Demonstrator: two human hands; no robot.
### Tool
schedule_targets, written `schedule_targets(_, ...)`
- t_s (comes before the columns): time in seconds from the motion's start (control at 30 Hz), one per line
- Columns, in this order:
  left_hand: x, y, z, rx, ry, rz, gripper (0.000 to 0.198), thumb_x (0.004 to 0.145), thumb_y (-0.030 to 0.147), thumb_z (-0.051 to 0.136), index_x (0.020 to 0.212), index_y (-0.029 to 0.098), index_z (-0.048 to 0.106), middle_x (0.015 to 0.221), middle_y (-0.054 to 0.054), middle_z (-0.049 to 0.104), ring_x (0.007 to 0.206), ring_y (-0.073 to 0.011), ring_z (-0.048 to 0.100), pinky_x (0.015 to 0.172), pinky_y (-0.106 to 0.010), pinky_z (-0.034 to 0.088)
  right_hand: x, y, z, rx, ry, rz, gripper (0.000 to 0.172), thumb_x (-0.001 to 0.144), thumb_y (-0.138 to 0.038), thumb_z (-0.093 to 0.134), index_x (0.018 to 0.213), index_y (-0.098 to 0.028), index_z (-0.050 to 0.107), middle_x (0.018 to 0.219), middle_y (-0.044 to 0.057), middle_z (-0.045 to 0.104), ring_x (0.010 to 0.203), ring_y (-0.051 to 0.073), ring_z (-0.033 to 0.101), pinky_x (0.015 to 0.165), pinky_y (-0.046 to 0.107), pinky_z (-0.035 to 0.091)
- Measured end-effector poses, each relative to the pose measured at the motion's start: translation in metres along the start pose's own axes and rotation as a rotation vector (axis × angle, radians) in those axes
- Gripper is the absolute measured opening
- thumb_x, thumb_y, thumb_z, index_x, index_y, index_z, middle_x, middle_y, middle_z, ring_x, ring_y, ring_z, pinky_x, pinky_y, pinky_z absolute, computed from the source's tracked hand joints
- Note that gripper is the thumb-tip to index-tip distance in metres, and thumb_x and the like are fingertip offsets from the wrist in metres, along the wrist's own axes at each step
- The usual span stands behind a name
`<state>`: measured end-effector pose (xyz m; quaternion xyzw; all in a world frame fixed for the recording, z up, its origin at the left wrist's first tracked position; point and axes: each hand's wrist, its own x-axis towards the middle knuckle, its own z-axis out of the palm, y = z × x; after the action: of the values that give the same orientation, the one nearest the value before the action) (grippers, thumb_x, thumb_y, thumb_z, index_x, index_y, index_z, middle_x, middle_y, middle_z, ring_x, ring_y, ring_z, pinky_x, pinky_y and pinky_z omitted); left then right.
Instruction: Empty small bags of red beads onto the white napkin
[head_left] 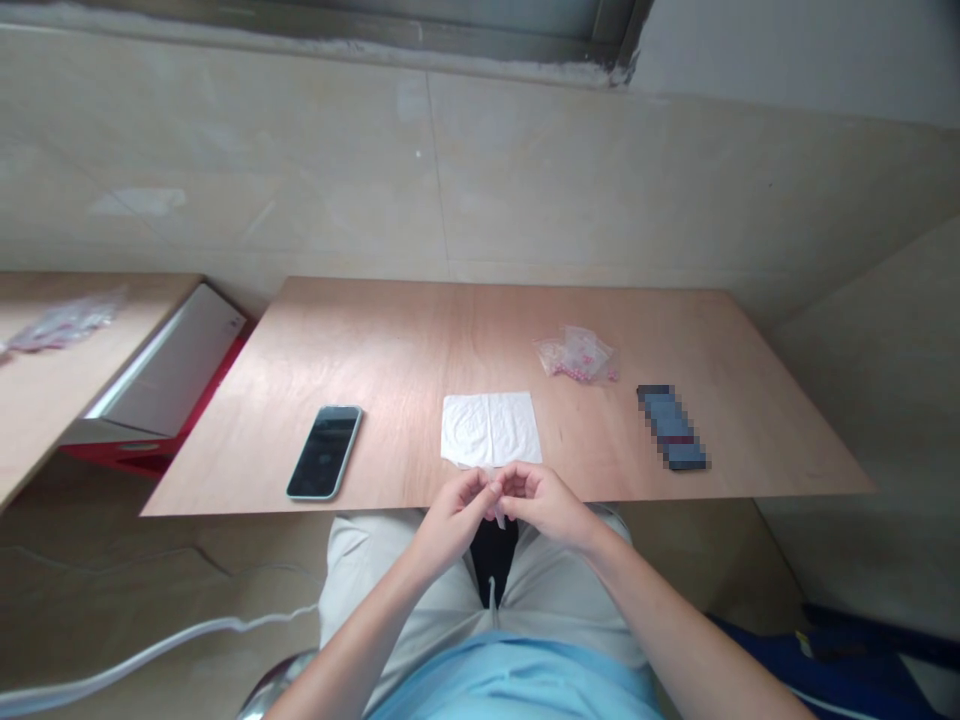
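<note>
**Two hands pinch a pale strip (495,508)**

The fingertips of the left hand (452,518) and right hand (544,503) press together on the strip, which hangs just off the near edge of the wooden table (420,340), above the lap. A white tissue (489,430) lies just beyond the hands, a phone (324,452) to the left, and a bag of pink beads (575,354) farther right.

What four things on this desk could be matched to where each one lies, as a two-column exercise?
Things on the plywood desk:
1 smartphone
2 white tissue
3 clear bag of pink beads
4 pixelated dark-blue object

Places:
A centre, near the front edge
B back, right of centre
C right end
D left of centre

Pairs: 1-D, 2-A, 3-B, 4-C
</note>
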<state>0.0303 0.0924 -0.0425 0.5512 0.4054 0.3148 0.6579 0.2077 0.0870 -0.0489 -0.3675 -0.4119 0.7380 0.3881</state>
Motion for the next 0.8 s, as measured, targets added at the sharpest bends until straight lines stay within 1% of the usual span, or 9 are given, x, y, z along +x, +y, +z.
schedule_targets(0.13, 0.0, 0.001, -0.001, 0.011, 0.008, 0.004, 0.035, 0.101, 0.044, 0.05, 0.082, 0.017, 0.057, 0.075, -0.002, 0.065, 0.073, -0.016, 0.061, 0.073, -0.028, 0.046, 0.001, -0.003, -0.003, -0.008, -0.026, 0.007, 0.023, 0.083, -0.033, 0.078, 0.092, -0.017, 0.063, 0.08, 0.002, 0.07, 0.072, 0.015, 0.065, 0.068, 0.027, 0.048)
schedule_targets(0.3, -0.001, 0.005, 0.0, 0.09, 0.048, 0.023, 0.031, 0.101, 0.039, 0.049, 0.082, 0.017, 0.057, 0.075, -0.002, 0.064, 0.073, -0.0161, 0.06, 0.074, -0.028, 0.046, 0.0, 0.0, 0.001, -0.022, 0.069, -0.027, 0.027, 0.083, -0.037, 0.079, 0.09, -0.019, 0.06, 0.079, -0.001, 0.066, 0.072, 0.015, 0.065, 0.071, 0.028, 0.051)
schedule_targets(0.43, -0.003, 0.01, -0.002, 0.264, 0.056, 0.023, 0.032, 0.1, 0.036, 0.048, 0.078, 0.017, 0.059, 0.074, -0.002, 0.063, 0.072, -0.0164, 0.057, 0.071, -0.027, 0.043, 0.0, 0.003, 0.004, -0.052, 0.103, -0.061, 0.025, 0.085, -0.037, 0.076, 0.091, -0.02, 0.059, 0.083, -0.001, 0.063, 0.073, 0.015, 0.063, 0.072, 0.029, 0.053)
schedule_targets(0.53, -0.004, 0.01, -0.002, 0.438, 0.053, 0.025, 0.033, 0.099, 0.033, 0.047, 0.073, 0.017, 0.059, 0.071, -0.001, 0.06, 0.069, -0.0164, 0.055, 0.067, -0.027, 0.039, -0.001, 0.003, 0.004, -0.166, 0.124, -0.089, 0.019, 0.087, -0.034, 0.071, 0.093, -0.021, 0.058, 0.084, -0.001, 0.061, 0.073, 0.015, 0.062, 0.07, 0.028, 0.051)
schedule_targets(0.6, -0.005, 0.008, -0.001, 0.522, 0.076, 0.025, 0.03, 0.097, 0.031, 0.049, 0.071, 0.018, 0.057, 0.067, 0.0, 0.057, 0.065, -0.016, 0.052, 0.063, -0.026, 0.036, -0.002, 0.003, 0.005, -0.277, 0.146, -0.115, 0.013, 0.088, -0.029, 0.067, 0.092, -0.021, 0.058, 0.083, -0.001, 0.061, 0.072, 0.014, 0.06, 0.068, 0.027, 0.05)
schedule_targets(0.7, -0.005, 0.005, 0.0, 0.614, 0.112, 0.038, 0.027, 0.093, 0.028, 0.051, 0.068, 0.019, 0.052, 0.065, 0.001, 0.054, 0.061, -0.0153, 0.048, 0.06, -0.026, 0.031, -0.004, 0.0, 0.007, -0.422, 0.177, -0.15, 0.006, 0.086, -0.021, 0.063, 0.087, -0.021, 0.058, 0.08, -0.002, 0.06, 0.071, 0.014, 0.057, 0.067, 0.027, 0.047)
schedule_targets(0.8, -0.004, 0.004, 0.0, 0.656, 0.124, 0.044, 0.027, 0.092, 0.029, 0.051, 0.066, 0.019, 0.05, 0.063, 0.001, 0.052, 0.06, -0.015, 0.046, 0.058, -0.027, 0.027, -0.006, -0.002, 0.009, -0.493, 0.2, -0.153, 0.005, 0.084, -0.018, 0.061, 0.084, -0.021, 0.057, 0.077, -0.002, 0.059, 0.068, 0.014, 0.055, 0.066, 0.026, 0.045)
